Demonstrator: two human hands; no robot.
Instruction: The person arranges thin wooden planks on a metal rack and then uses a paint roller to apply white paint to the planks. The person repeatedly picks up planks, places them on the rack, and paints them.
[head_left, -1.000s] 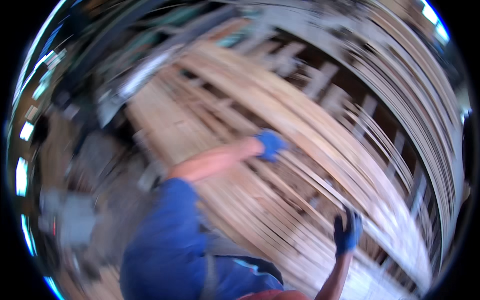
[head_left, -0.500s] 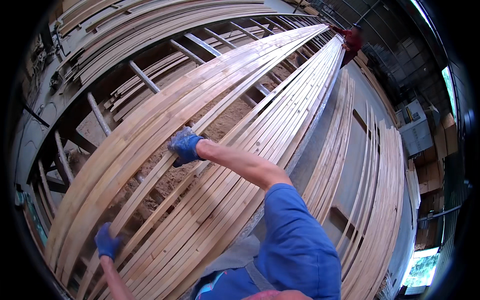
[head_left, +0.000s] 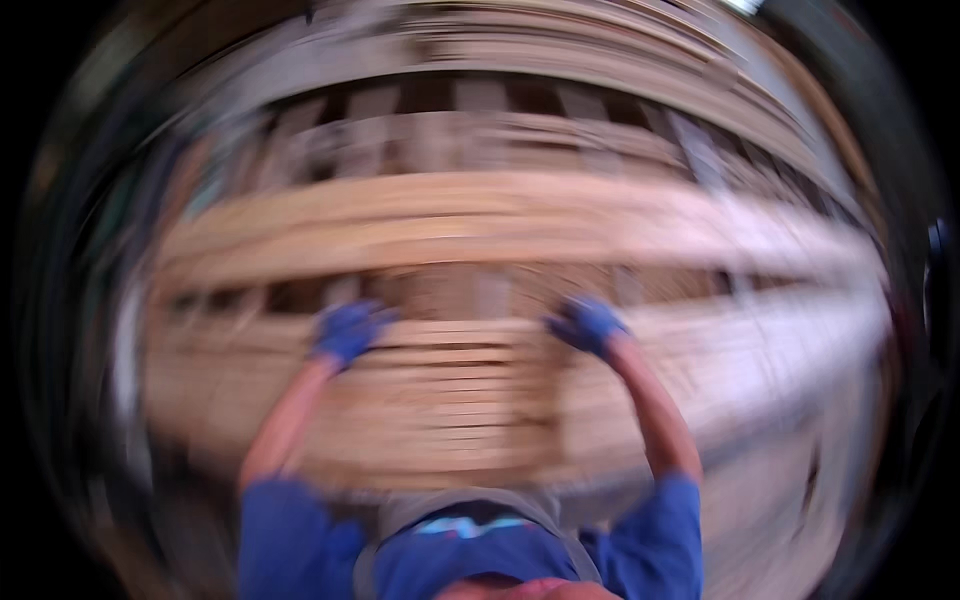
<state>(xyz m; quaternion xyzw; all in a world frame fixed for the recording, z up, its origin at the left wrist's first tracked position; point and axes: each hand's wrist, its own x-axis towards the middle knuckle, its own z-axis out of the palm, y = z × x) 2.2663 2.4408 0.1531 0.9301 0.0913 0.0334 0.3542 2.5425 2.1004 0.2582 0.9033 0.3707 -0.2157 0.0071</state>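
Note:
Both my hands wear blue gloves and rest at the far edge of a group of long wooden strips laid side by side in front of me. My left hand is on the edge strip left of centre. To the right, my right hand touches the same edge. Motion smears the fingers of both, so their grip does not show. Beyond a gap, wider wooden boards lie across the frame.
A rack with crossbars runs behind the boards, and sawdust-coloured material shows in the gap. Farther back lie stacks of long timber. The whole view is blurred.
My view has swung left, so the strips now run across it. The strip I was holding across the gap now appears against the near group, with both hands there.

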